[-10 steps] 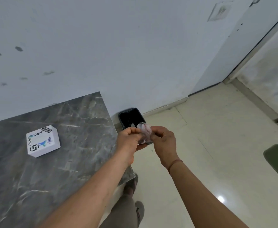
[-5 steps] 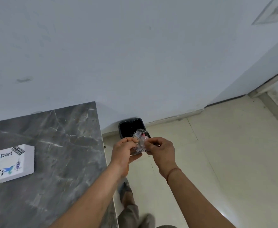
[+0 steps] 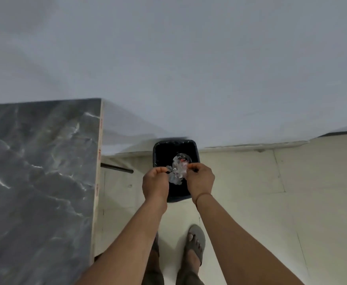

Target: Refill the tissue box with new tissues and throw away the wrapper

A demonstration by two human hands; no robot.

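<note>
Seen from above, looking down the person's own body. Nearest the camera, two bare forearms reach forward from the bottom edge. Below them, on the pale tiled floor (image 3: 250, 192), a foot in a grey sandal (image 3: 196, 241) points forward; the other foot is mostly hidden under the left arm.

Further out, the left hand (image 3: 155, 185) and the right hand (image 3: 201, 181) are held close together. A thin band circles the right wrist. Each hand's grip is closed, fingertips pinched on one side of the wrapper (image 3: 178, 168), a crumpled piece of clear plastic with small red and dark markings. The wrapper hangs between the two hands, directly above the open mouth of a black bin (image 3: 162, 149).

The bin stands on the floor against the base of a plain white wall (image 3: 168, 58), and the hands cover its near rim.

To the left, the dark grey marble-patterned desk (image 3: 34, 182) fills that side of the view, its pale edge running front to back beside the left arm. A dark bar (image 3: 117, 168) sticks out from beneath the desk edge towards the bin.
</note>
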